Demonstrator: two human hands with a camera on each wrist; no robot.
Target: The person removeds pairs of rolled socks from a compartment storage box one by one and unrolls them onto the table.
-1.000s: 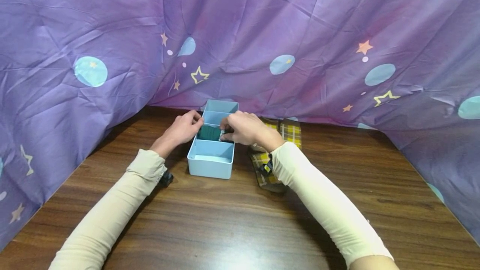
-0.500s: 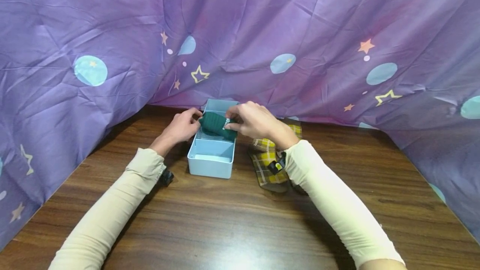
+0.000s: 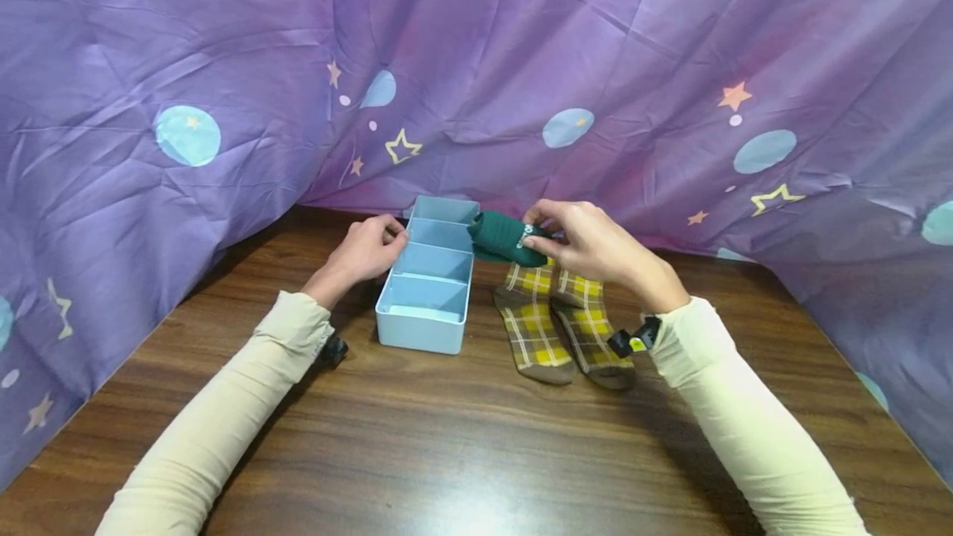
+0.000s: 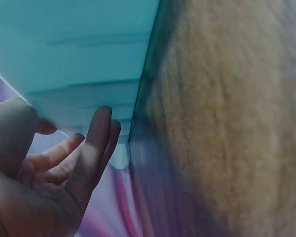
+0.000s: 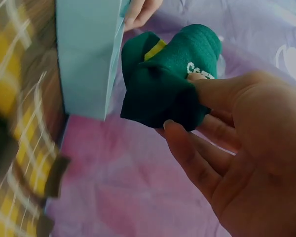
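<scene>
My right hand pinches a folded dark green sock between thumb and fingers, in the air right of the box. White lettering and a bit of yellow show on the folded sock in the right wrist view. At the left rim of a light blue divided box, my left hand grips the edge with thumb and fingers. The left wrist view shows its fingers against the outer wall. Brown and yellow plaid socks lie flat on the table under and beside my right hand, their upper ends partly hidden.
The box stands on a dark wood table, its compartments in a row running away from me. Behind and at both sides hangs a purple curtain with stars and planets.
My right hand has lifted the folded green sock out of a box compartment and carried it right, past the rim. The left hand has stayed at the box's left edge.
</scene>
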